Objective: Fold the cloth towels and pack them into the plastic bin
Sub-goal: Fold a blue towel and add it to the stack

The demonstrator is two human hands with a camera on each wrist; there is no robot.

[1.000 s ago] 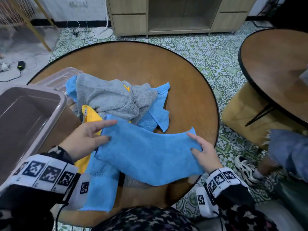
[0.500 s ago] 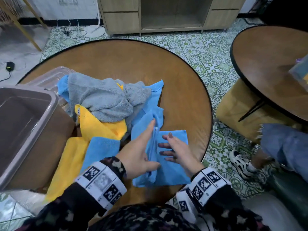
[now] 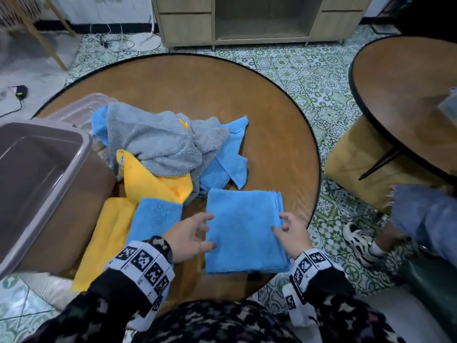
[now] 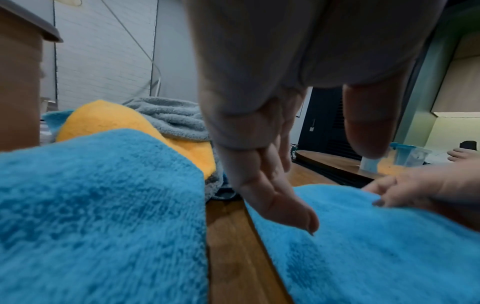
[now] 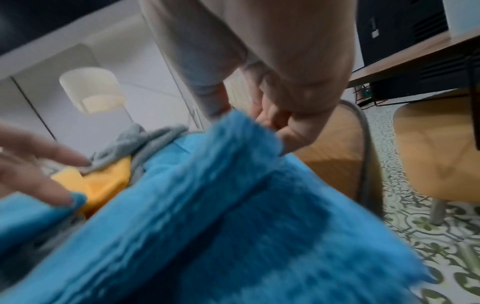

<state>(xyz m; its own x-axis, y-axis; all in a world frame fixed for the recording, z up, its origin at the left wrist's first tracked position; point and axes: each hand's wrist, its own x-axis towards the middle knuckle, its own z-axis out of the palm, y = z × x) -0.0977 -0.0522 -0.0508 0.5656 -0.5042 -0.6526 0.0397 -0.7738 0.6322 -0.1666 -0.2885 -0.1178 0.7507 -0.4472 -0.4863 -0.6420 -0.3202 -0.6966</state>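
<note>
A folded blue towel (image 3: 243, 229) lies flat on the round wooden table (image 3: 197, 95), near its front edge. My left hand (image 3: 195, 233) is at the towel's left edge with fingers spread and straight; the thumb (image 4: 293, 218) touches the cloth. My right hand (image 3: 288, 229) is at the right edge, where its thumb and fingers (image 5: 288, 133) pinch the layered edge of the towel (image 5: 233, 205). The grey-brown plastic bin (image 3: 84, 142) stands at the left, with no towel showing in the part I can see.
A loose pile behind the folded towel holds a grey towel (image 3: 158, 144), a yellow towel (image 3: 153, 184) and other blue towels (image 3: 155, 216). A clear lid (image 3: 81, 107) lies behind the bin. At the right are a second table (image 3: 408, 95), a stool (image 3: 353, 169) and another person's shoe (image 3: 358, 238).
The blue towel went from held spread out to folded into a flat rectangle. My hands moved from its middle crease out to its left and right edges.
</note>
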